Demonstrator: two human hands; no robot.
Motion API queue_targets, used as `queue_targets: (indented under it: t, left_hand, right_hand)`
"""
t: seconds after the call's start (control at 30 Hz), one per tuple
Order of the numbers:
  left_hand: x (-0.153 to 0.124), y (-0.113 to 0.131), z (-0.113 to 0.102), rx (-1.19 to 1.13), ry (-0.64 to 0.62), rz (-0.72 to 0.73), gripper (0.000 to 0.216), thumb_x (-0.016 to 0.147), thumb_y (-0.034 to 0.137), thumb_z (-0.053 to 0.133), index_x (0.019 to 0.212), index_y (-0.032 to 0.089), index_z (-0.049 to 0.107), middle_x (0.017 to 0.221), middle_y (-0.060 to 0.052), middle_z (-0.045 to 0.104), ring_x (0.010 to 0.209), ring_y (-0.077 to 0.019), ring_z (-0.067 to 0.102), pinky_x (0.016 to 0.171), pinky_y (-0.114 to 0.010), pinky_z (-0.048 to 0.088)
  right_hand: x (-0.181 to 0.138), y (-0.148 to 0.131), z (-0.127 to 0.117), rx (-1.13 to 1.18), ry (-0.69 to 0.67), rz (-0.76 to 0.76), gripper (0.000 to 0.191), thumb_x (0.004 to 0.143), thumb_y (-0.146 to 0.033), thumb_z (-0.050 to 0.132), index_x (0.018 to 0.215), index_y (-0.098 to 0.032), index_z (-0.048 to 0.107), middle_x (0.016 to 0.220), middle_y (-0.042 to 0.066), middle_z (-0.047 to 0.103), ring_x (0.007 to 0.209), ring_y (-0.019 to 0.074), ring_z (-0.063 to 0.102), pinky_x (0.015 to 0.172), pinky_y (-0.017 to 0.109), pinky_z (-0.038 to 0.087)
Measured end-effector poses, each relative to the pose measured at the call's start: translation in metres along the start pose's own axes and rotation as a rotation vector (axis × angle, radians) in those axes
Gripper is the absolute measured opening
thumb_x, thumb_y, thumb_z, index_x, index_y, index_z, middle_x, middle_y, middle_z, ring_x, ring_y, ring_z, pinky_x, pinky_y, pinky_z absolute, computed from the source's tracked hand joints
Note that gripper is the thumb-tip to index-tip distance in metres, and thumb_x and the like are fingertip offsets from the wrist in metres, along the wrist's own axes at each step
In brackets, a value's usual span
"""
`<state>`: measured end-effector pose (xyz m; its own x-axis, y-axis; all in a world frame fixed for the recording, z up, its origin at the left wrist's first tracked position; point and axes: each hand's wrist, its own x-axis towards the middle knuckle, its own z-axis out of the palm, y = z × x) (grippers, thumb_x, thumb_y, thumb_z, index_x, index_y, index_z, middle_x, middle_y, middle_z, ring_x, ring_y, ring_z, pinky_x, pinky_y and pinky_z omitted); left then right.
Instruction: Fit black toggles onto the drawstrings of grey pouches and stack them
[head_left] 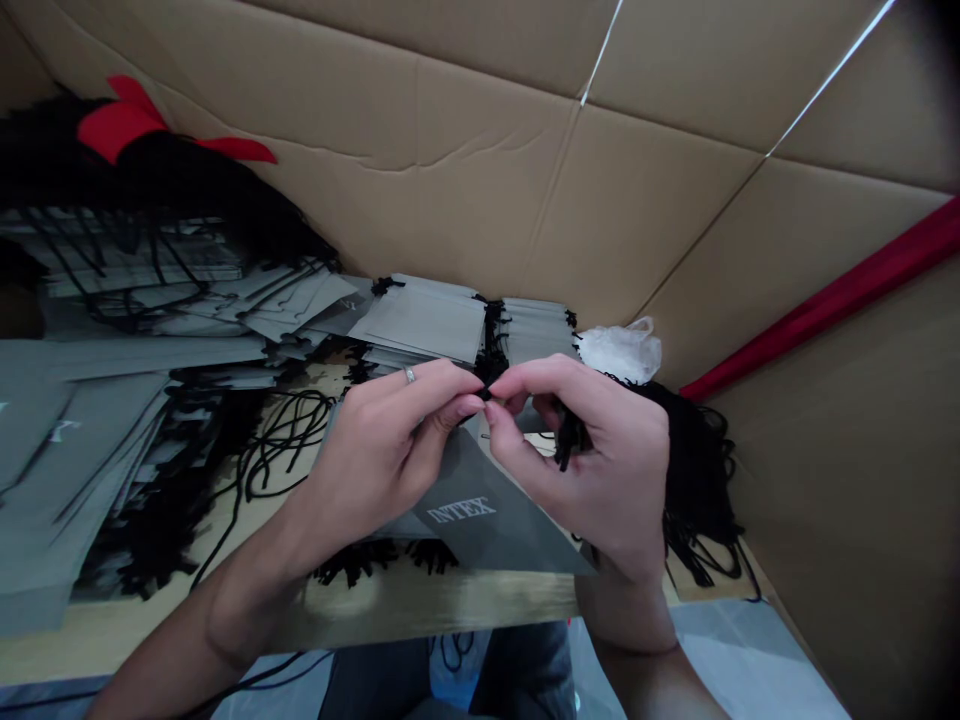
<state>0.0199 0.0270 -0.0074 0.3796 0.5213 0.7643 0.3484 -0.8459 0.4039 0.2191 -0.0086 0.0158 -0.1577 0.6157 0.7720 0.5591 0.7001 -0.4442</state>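
Observation:
My left hand, with a ring on one finger, is closed in a pinch. Facing it, my right hand is pinched too, and the fingertips of both nearly meet over a short piece of black cord. More black cord ends stick out from the curled fingers of my right hand. Just below hangs a grey flat bag printed with "INTEX" in white, tilted, its upper corner close to the pinch. Fingers hide exactly how cord and bag join.
Grey bags with cords lie piled at the left and stacked at the back. A big black cord bundle with a red strip tops the left pile. More cords and a plastic bag lie right. Cardboard walls enclose the table.

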Motion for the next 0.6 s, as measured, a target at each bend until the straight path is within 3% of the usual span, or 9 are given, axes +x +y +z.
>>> queue_targets:
  t: [0.27,0.47,0.6]
  left_hand:
    - [-0.002,-0.002,0.002,-0.046,0.092,-0.013,0.004,0.108,0.024,0.078,0.108,0.022,0.075,0.092,0.002,0.080,0.081,-0.0111,0.075,0.077,-0.023,0.059]
    - [-0.005,-0.001,-0.004,-0.152,0.094,-0.007,0.018,0.103,0.012,0.081,0.117,0.023,0.078,0.108,0.002,0.087,0.092,-0.0106,0.083,0.085,-0.019,0.064]
    - [-0.007,-0.002,-0.009,-0.167,0.079,0.062,0.028,0.096,0.003,0.083,0.118,0.021,0.079,0.105,0.001,0.086,0.091,-0.0104,0.083,0.086,-0.018,0.065]
  right_hand:
    - [0.002,0.003,-0.006,0.064,-0.056,0.081,0.013,0.091,-0.009,0.077,0.097,-0.021,0.078,0.086,-0.004,0.077,0.064,0.0086,0.059,0.071,0.025,0.060]
    - [0.002,0.002,-0.010,0.145,-0.051,0.174,0.017,0.088,-0.008,0.081,0.096,-0.023,0.079,0.082,-0.008,0.076,0.065,0.0074,0.061,0.063,0.023,0.055]
    - [0.002,0.001,-0.012,0.197,-0.089,0.233,0.019,0.086,-0.008,0.082,0.096,-0.025,0.079,0.078,-0.009,0.074,0.063,0.0076,0.061,0.060,0.024,0.053]
